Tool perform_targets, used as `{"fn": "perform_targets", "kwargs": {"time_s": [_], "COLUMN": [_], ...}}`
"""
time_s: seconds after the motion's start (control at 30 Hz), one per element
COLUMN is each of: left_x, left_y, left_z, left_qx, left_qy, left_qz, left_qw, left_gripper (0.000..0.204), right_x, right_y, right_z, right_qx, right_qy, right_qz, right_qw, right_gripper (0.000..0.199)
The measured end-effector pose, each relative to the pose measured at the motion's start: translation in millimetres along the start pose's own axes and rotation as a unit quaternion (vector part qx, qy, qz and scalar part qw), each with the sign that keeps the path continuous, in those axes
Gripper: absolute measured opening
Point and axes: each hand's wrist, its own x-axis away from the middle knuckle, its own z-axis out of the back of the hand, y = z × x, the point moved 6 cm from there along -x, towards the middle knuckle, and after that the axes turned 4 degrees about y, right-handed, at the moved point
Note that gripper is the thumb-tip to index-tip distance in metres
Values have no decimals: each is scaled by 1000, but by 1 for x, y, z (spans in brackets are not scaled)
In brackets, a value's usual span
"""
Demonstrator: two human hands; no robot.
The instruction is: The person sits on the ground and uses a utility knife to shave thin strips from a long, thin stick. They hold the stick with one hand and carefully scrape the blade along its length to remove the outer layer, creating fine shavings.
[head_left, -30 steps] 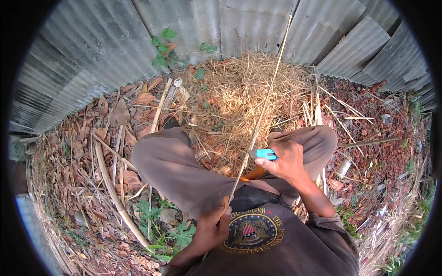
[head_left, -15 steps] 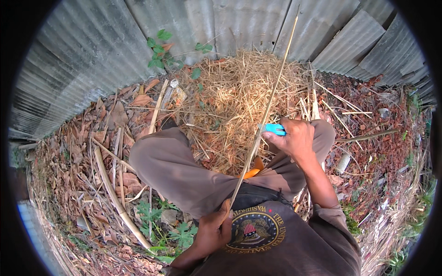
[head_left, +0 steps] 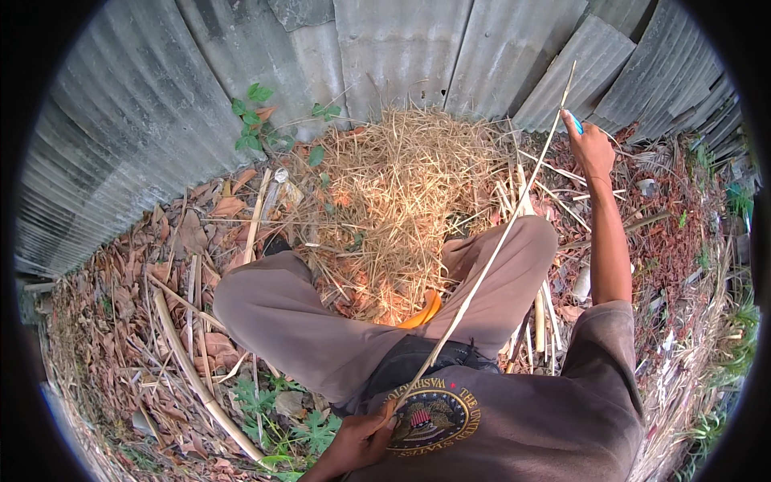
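A long, thin pale strip, like split bamboo or cane [head_left: 490, 269], slants from my waist up to the far right. My left hand [head_left: 361, 438] is closed round its near end, low against my shirt. Out at arm's length, my right hand [head_left: 592, 154] is closed on a blue utility knife [head_left: 577, 124], mostly covered by the fingers. The knife is up against the strip near its far tip; its blade is too small to make out. A curved orange object [head_left: 422, 312] lies between my crossed legs.
A heap of dry straw-like shavings [head_left: 393, 185] lies before me, against a corrugated metal fence [head_left: 401, 56]. Cut sticks [head_left: 189, 361] and dry leaves [head_left: 193, 233] cover the ground at left. A pale cylinder [head_left: 581, 285] lies beside my right knee. Green plants [head_left: 317, 430] grow near my left arm.
My right hand has slid the knife outward along the strip, from near my right knee to close by its far tip. The strip has tilted further right. My left hand still holds the near end.
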Motion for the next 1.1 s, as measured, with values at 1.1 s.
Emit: {"fn": "perform_targets", "kwargs": {"time_s": [1.1], "left_x": [-31], "left_y": [9], "left_z": [32], "left_qx": [14], "left_qy": [213], "left_qz": [-54], "left_qw": [975], "left_gripper": [31], "right_x": [301], "right_y": [-183], "right_z": [31], "right_qx": [-305], "right_qy": [-141], "right_qz": [418], "right_qw": [844], "right_gripper": [61]}}
